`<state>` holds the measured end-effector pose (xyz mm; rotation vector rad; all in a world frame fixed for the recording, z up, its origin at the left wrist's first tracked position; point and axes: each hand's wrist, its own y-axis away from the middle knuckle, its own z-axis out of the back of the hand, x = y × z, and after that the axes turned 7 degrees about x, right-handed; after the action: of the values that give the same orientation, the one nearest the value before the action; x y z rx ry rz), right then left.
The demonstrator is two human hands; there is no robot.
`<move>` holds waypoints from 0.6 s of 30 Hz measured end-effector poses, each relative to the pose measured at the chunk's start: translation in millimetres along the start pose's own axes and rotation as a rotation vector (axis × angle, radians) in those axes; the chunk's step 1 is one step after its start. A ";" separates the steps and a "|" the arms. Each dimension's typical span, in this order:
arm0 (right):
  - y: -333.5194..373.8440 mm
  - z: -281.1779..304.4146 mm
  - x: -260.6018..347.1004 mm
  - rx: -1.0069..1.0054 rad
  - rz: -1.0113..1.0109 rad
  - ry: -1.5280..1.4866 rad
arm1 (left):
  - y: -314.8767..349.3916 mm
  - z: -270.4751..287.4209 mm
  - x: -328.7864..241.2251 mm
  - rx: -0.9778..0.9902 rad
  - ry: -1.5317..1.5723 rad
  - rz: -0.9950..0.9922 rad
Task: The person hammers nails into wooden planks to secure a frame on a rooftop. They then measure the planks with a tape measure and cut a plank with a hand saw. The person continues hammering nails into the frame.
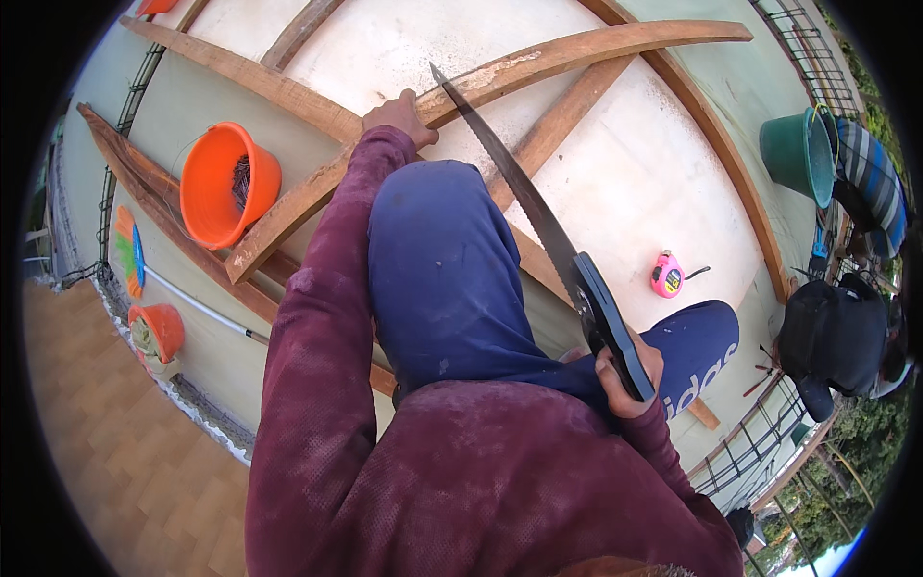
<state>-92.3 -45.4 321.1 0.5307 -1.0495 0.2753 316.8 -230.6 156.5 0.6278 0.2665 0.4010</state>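
A handsaw [527, 192] with a long dark toothed blade and a black and blue-grey handle is gripped in my right hand [635, 375], near my right thigh. Its blade slants up and left, with the tip beside a long wooden beam [577, 50]. My left hand [399, 117] is closed over that same beam, just left of the blade tip. My left knee [437, 231], in blue trousers, is bent close under the left hand and hides part of the beam. Whether the teeth touch the wood I cannot tell.
More wooden beams [711, 125] cross a pale panel. A pink tape measure [665, 274] lies at right. An orange bucket of nails [229, 188] stands left, above a smaller orange bucket [159, 330] and a broom [130, 250]. A green bucket [800, 156] and black bag [832, 332] are far right.
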 end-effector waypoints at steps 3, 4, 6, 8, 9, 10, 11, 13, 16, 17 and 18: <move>-1.5 1.3 17.2 0.003 0.012 0.034 | 4.0 -7.0 8.0 -0.001 -0.018 0.007; -31.1 -8.3 12.2 0.020 0.021 -0.040 | 6.4 -6.2 12.4 0.001 -0.001 0.015; -104.0 -34.4 -4.9 0.069 0.055 -0.133 | 7.9 -1.9 9.8 0.005 0.031 0.016; -159.6 -49.1 -38.7 -0.013 0.267 -0.060 | 1.6 -2.1 -15.0 -0.025 -0.002 -0.031; -169.3 -53.4 -39.0 -0.050 0.324 -0.070 | -0.3 -2.2 -17.0 -0.035 -0.024 -0.037; -158.9 -52.0 -30.5 -0.031 0.254 -0.086 | 5.6 -5.6 -10.2 0.015 -0.013 -0.025; -137.7 -46.1 -18.9 -0.015 0.181 -0.098 | 6.3 -8.8 -3.9 0.029 -0.005 -0.033; -74.1 -27.5 -15.7 0.053 0.106 -0.083 | -2.3 -4.5 7.4 0.029 0.027 -0.033; -1.7 -1.0 -2.9 -0.009 0.057 0.150 | -1.0 -3.3 5.4 0.025 0.002 -0.014; 4.2 3.8 -1.5 -0.009 0.039 0.149 | 0.5 -1.3 4.7 0.023 -0.002 -0.016; -15.0 -1.8 -1.7 0.009 0.050 0.084 | 5.5 2.3 6.1 0.025 0.008 -0.010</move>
<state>-84.8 -57.1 314.7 0.4970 -0.9816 0.3433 321.5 -225.1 160.9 0.6493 0.2827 0.3912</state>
